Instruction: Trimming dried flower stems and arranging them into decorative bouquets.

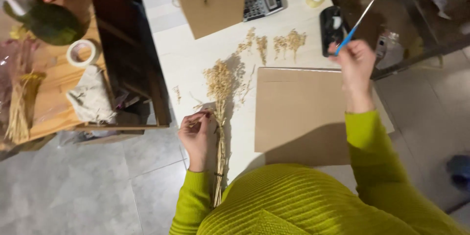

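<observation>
We had the dried bunch (219,117) lying on the white desk (181,54), heads away from us and stems running back toward our body. Our left hand (196,134) rested at its left side, the fingers (198,117) pinched on a small sprig beside the stems. Our right hand (356,63) was raised over the far corner of the cardboard sheet (298,110), fingers pressed together around the lower end of a thin blue brush (356,27), its tip pointing up and away toward a black tray (332,27). Loose sprigs (274,44) lay farther up the desk, near a calculator (262,0).

We judged the step to be fixing small sprigs with the brush, with the sprig in hand and the brush loaded or just lifted. The next move seemed to call for bringing brush and sprig together over the cardboard, steadily, since the sprig looked brittle and light.
</observation>
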